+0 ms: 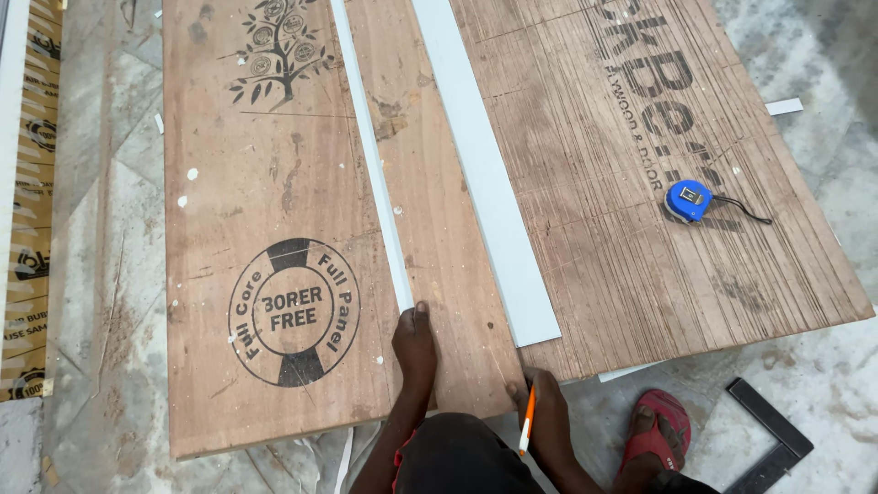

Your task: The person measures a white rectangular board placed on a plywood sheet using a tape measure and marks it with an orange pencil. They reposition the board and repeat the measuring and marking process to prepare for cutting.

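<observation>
Hands at the near end of a narrow white strip on plywood.

The left hand (416,343) lies flat on the left plywood sheet (265,210), fingers together, their tips touching the near end of the narrow white strip (373,160), which runs away toward 12 o'clock. The right hand (540,402) sits at 5 o'clock from it, at the sheet's near edge, fingers closed around an orange-and-white pencil (527,423) that points down toward the body. A wider white strip (485,174) lies just to the right of the narrow one, its near end at 1 o'clock from the right hand. On the right plywood sheet (640,229), a blue tape measure (688,199) rests well apart at 2 o'clock. A foot in a red sandal (660,430) and a metal square (770,437) are on the floor at 3 o'clock.
</observation>
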